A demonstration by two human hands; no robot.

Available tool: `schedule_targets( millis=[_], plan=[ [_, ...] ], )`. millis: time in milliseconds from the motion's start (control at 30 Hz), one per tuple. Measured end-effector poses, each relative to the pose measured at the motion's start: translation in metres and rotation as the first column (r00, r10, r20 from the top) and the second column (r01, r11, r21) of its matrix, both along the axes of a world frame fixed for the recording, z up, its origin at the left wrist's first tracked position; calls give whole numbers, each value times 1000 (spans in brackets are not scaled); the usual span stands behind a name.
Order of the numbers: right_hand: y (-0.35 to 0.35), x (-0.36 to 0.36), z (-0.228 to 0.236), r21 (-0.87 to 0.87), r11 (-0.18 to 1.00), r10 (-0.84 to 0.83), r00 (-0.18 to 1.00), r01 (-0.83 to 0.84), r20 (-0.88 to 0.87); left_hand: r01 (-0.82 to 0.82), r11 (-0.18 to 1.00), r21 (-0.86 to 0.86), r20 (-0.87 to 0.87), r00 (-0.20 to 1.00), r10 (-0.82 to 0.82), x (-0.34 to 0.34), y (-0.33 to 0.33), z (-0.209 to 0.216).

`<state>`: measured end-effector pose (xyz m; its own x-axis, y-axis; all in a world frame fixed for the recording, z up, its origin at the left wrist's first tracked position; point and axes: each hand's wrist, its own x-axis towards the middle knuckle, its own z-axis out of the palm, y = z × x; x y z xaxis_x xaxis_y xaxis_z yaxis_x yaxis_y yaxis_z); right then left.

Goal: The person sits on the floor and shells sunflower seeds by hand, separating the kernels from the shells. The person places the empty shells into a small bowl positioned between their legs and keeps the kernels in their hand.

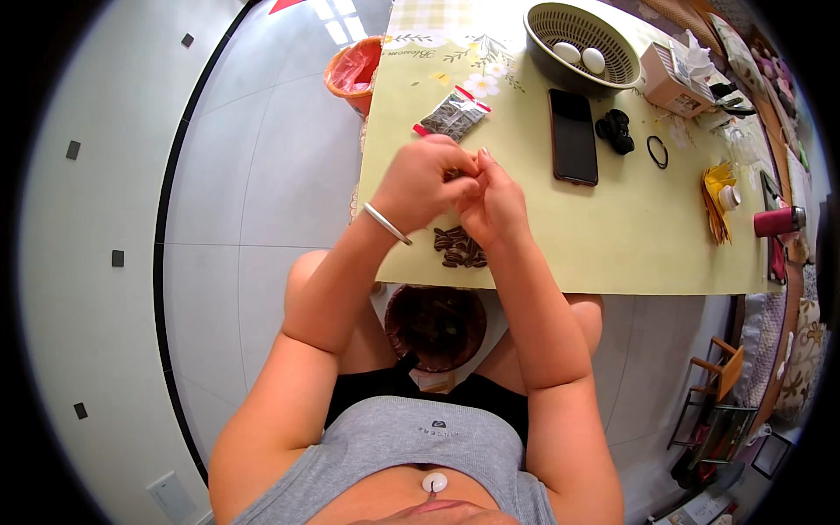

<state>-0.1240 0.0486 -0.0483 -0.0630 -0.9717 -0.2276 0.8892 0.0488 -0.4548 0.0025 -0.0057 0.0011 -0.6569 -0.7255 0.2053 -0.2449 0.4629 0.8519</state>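
Above the table's near part, my left hand (429, 175) and my right hand (495, 199) meet fingertip to fingertip. Both are pinched closed; whatever sits between the fingers is too small or hidden to make out. A white bangle (388, 224) circles my left wrist. Just below the hands, close to the table's front edge, lies a small pile of dark striped seeds (458, 248), like sunflower seeds, partly covered by my right hand. Beyond my left hand rests a clear packet (455, 114) with red ends and greyish contents.
On the pale yellow tablecloth (630, 236) are a phone (574, 137), a black gadget (615, 131), a black hair band (657, 152), a tissue box (675, 80) and a basket (540, 54) with two white eggs. A lined orange bin (353, 74) stands left; a dark round bin (436, 354) sits between my legs.
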Motion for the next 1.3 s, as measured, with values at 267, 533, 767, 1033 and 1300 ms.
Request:
schedule_targets(
  millis=[267,533,767,1033,1300],
  plan=[
    [1,-7,-13,70,997,-43,947,22,319,35,991,-125,-33,999,-39,-1,14,20],
    [2,-40,-12,-45,999,42,913,-26,406,-46,901,-431,271,946,178,29,-19,-9],
    [0,-34,-12,-259,965,173,832,-37,527,-33,877,-479,279,942,187,29,-23,-35],
    [0,-22,-13,-55,998,9,948,9,319,-13,836,-549,333,914,233,26,-23,-36],
    [2,-16,-8,85,994,-70,994,62,89,-171,868,-466,237,921,308,30,-25,-29]
  ],
)
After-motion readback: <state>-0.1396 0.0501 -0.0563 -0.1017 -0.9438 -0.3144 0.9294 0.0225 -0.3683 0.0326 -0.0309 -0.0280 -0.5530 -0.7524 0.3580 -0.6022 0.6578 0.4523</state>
